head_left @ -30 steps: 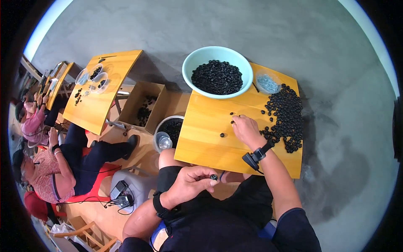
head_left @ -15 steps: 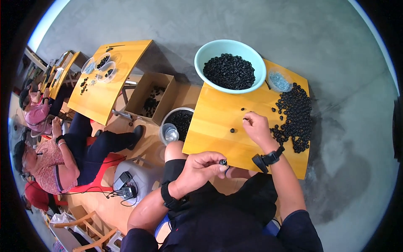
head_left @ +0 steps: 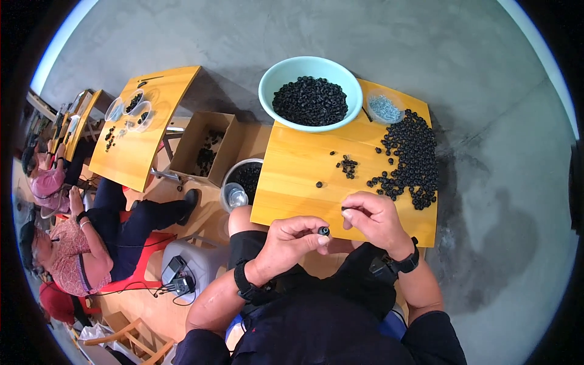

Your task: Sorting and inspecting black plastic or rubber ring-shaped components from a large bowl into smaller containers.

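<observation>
Black, small and round, a rubber-like ring [head_left: 323, 231] sits pinched between the thumb and forefinger of your left hand [head_left: 292, 240], just over the near edge of the yellow wooden table [head_left: 292, 182]. Your right hand [head_left: 374, 219] is close beside, fingers curled around another tiny black piece [head_left: 345, 208].

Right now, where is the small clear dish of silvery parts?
In the head view, the clear dish sits at the far right corner of the wooden board, just right of the pale green bowl and above the loose black rings.
</observation>
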`<act>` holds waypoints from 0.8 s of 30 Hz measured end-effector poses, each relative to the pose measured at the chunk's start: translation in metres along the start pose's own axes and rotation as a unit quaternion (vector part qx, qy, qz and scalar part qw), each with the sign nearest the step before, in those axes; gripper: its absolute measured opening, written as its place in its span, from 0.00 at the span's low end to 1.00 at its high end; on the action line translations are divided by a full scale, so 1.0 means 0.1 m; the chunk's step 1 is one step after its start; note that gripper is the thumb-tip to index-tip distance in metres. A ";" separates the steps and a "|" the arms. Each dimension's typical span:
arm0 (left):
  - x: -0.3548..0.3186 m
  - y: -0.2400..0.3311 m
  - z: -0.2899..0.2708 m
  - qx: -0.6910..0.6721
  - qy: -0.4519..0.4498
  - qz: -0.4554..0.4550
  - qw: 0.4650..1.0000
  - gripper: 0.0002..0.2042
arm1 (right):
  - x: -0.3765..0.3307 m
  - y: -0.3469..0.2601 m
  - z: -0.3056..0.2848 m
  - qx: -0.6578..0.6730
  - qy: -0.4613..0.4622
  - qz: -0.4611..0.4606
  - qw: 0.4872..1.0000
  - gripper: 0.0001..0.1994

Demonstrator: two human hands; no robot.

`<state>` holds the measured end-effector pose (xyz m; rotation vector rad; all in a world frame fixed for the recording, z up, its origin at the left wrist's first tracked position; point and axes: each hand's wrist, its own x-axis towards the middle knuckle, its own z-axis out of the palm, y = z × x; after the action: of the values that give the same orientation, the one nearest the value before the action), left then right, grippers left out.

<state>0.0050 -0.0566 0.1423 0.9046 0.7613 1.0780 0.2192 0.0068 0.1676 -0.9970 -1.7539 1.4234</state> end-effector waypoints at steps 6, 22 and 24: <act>-0.02 0.00 0.03 -0.040 -0.002 -0.002 0.999 0.09 | -0.09 -0.13 0.05 0.031 -0.054 -0.054 0.997 0.08; -0.08 -0.02 0.00 -0.028 -0.045 -0.012 0.999 0.08 | -0.16 -0.34 0.20 0.033 -0.061 -0.022 0.997 0.06; -0.09 -0.01 0.02 -0.020 -0.036 -0.004 0.999 0.08 | -0.15 -0.37 0.20 0.018 -0.066 -0.028 0.997 0.07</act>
<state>0.0044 -0.0659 0.1429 0.9009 0.6826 1.0442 0.2040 -0.0205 0.1996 -0.8461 -1.8281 1.5101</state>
